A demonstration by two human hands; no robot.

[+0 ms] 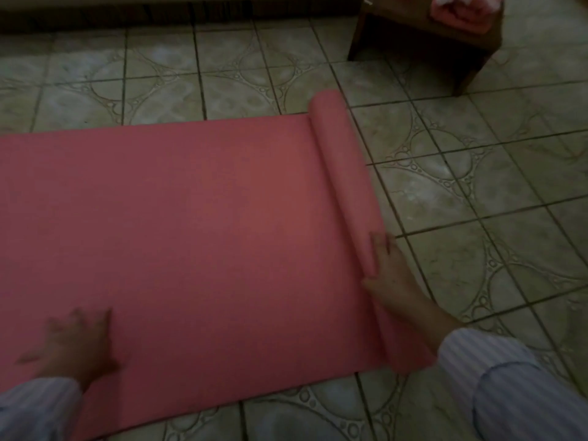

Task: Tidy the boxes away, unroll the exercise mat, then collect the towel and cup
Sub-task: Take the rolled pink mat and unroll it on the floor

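A pink exercise mat (191,224) lies spread over the tiled floor, flat across the left and middle of the view. Its right end is still a narrow roll (340,173) running from far to near. My right hand (388,275) rests on the near part of that roll, fingers laid over it, thumb on the flat side. My left hand (76,342) presses flat on the mat's near left part, fingers spread. A folded pink towel (458,17) sits on a small wooden table at the top right. No cup or boxes are in view.
The dark wooden table (423,46) stands at the far right, beyond the roll. A dark furniture base (159,11) runs along the top edge. Patterned grey floor tiles (477,186) stretch to the right of the roll. Striped sleeves cover both arms.
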